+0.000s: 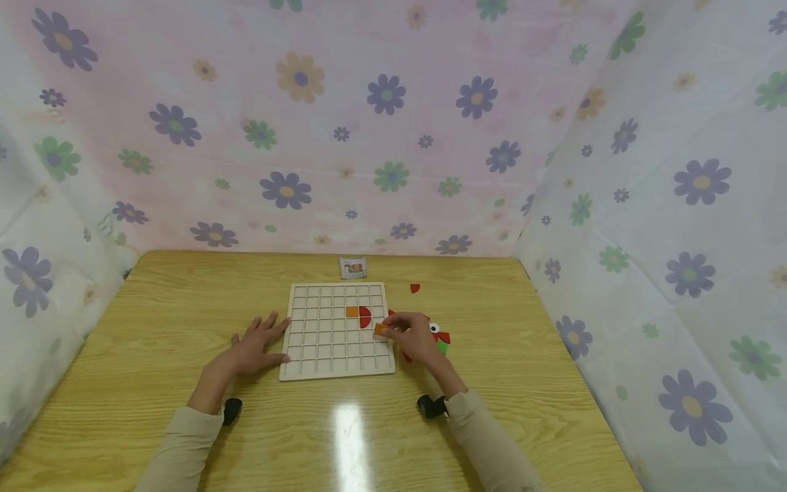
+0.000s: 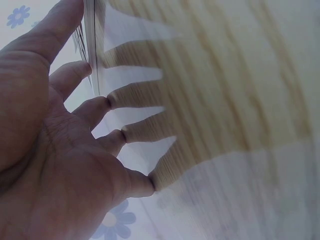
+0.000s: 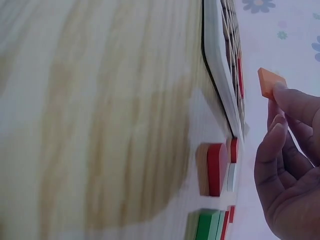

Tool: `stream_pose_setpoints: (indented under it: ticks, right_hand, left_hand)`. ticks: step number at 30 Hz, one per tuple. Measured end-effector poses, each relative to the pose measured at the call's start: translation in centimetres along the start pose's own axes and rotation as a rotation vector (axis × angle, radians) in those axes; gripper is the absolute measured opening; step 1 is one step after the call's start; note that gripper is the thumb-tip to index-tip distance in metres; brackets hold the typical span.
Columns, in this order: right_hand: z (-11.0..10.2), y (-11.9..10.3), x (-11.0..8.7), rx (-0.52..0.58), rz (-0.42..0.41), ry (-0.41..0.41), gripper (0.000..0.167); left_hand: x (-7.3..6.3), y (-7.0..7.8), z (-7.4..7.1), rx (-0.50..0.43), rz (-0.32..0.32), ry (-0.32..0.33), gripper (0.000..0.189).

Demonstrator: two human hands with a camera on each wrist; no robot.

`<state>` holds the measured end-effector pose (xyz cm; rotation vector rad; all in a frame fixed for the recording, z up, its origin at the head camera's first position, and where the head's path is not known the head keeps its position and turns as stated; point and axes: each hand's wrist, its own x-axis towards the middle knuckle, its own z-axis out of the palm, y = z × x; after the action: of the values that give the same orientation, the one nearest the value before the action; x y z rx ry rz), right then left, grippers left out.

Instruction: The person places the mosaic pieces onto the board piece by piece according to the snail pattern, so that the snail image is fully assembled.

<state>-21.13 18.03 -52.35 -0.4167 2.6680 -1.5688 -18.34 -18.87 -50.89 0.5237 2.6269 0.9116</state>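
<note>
A pale wooden grid board (image 1: 313, 362) lies on the table. Set in its cells are an orange square tile (image 1: 352, 311) and, beside it, two red quarter-round tiles (image 1: 365, 317) one below the other. My right hand (image 1: 415, 338) pinches another orange tile (image 3: 271, 82) between thumb and fingers, raised over the board's right side. My left hand (image 1: 255, 347) rests with fingers spread, fingertips at the board's left edge; in the left wrist view its palm (image 2: 65, 160) faces the camera.
Right of the board lie several loose tiles, partly hidden by my right hand, among them a green tile (image 1: 443, 346) and a white eye tile (image 1: 434, 328). One red piece (image 1: 415, 288) sits farther back. A small picture card (image 1: 353, 268) lies behind the board.
</note>
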Motion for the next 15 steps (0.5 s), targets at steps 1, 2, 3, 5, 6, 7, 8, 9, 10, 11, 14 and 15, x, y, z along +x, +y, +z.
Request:
stream_pose_setpoints:
  ticks: [1, 2, 3, 5, 6, 7, 8, 9, 10, 11, 14, 15]
  right_hand:
    - [0.1, 0.0, 0.1, 0.001, -0.008, -0.005, 0.008]
    - [0.2, 0.0, 0.1, 0.000, -0.016, -0.009, 0.008]
    - [0.3, 0.1, 0.2, -0.001, -0.028, -0.012, 0.008]
    - [0.6, 0.2, 0.3, -0.013, -0.069, -0.017, 0.008]
    - [0.7, 0.2, 0.4, -0.015, -0.083, -0.020, 0.007]
    - [0.9, 0.2, 0.5, -0.012, -0.092, -0.023, 0.007]
    - [1.0, 0.2, 0.5, -0.009, -0.099, -0.026, 0.008]
    - [1.1, 0.2, 0.6, -0.004, -0.095, -0.032, 0.008]
    - [1.3, 0.1, 0.6, 0.000, -0.087, -0.039, 0.008]
    - [1.4, -0.1, 0.7, 0.004, -0.075, -0.045, 0.008]
    - [1.7, -0.6, 0.8, 0.013, -0.034, -0.049, 0.009]
    - [1.8, -0.6, 0.9, 0.007, -0.025, -0.049, 0.008]
  left_hand:
    - [0.0, 0.0, 0.0, 0.000, -0.001, 0.001, 0.083]
    - [0.0, 0.0, 0.0, 0.001, -0.001, 0.001, 0.083]
    - [0.0, 0.1, -0.1, -0.002, -0.004, 0.000, 0.084]
    - [0.0, 0.2, -0.1, -0.002, -0.005, -0.002, 0.084]
    - [0.0, 0.2, -0.1, -0.001, -0.003, -0.004, 0.084]
    - [0.0, 0.2, -0.1, -0.002, -0.004, -0.005, 0.084]
    - [0.0, 0.2, -0.1, -0.003, -0.006, -0.006, 0.084]
    - [0.0, 0.2, -0.1, -0.004, -0.007, -0.007, 0.084]
    - [0.0, 0.2, -0.1, -0.006, -0.009, -0.007, 0.084]
    - [0.0, 0.2, 0.0, -0.006, -0.010, -0.007, 0.084]
    - [-0.1, 0.2, 0.0, -0.014, -0.010, -0.003, 0.084]
    - [-0.1, 0.2, 0.0, -0.016, -0.008, -0.001, 0.084]
